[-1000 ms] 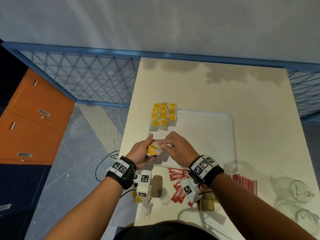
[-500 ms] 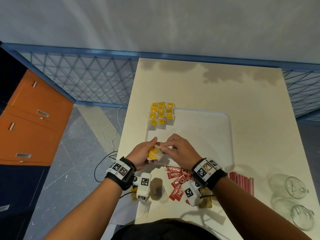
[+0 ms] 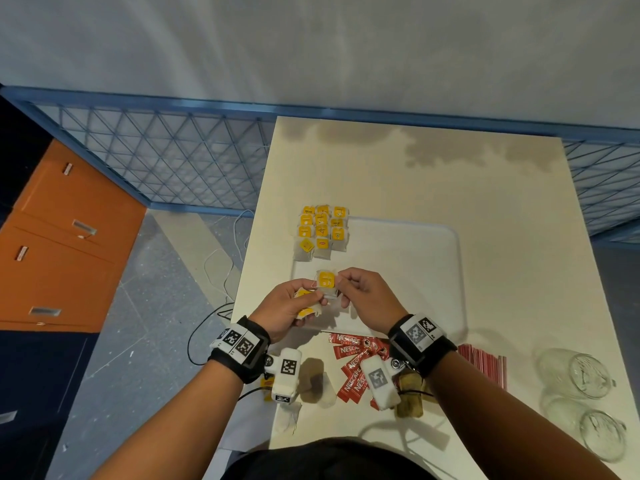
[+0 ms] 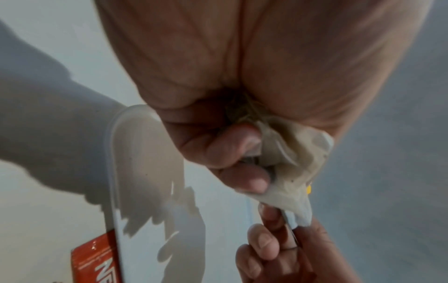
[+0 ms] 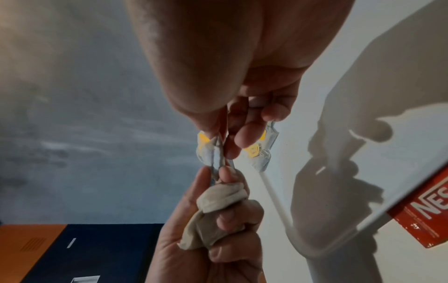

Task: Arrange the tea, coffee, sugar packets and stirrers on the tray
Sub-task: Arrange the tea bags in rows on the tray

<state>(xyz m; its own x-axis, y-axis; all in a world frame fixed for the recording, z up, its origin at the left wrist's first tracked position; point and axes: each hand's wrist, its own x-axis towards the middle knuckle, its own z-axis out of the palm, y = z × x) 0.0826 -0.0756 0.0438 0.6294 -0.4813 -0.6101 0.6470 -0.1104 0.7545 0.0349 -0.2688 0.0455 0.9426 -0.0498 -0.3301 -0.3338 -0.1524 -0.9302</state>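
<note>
Tea bag [image 3: 326, 280] pinched over tray [image 3: 433, 271] near-left edge, both hands

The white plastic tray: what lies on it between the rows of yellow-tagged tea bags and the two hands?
Nothing: in the head view the white plastic tray is bare between the tea-bag rows and the hands.

Yellow-tagged tea bags [image 3: 321, 232], red coffee sachets [image 3: 351, 362]

Coffee sachets [image 3: 356, 368] partly hidden behind wrist cameras; one sachet [image 5: 426, 212] cut off at frame edge; brown packets [image 3: 410, 398] mostly covered; tea-bag [image 3: 320, 233] print too small to read.
</note>
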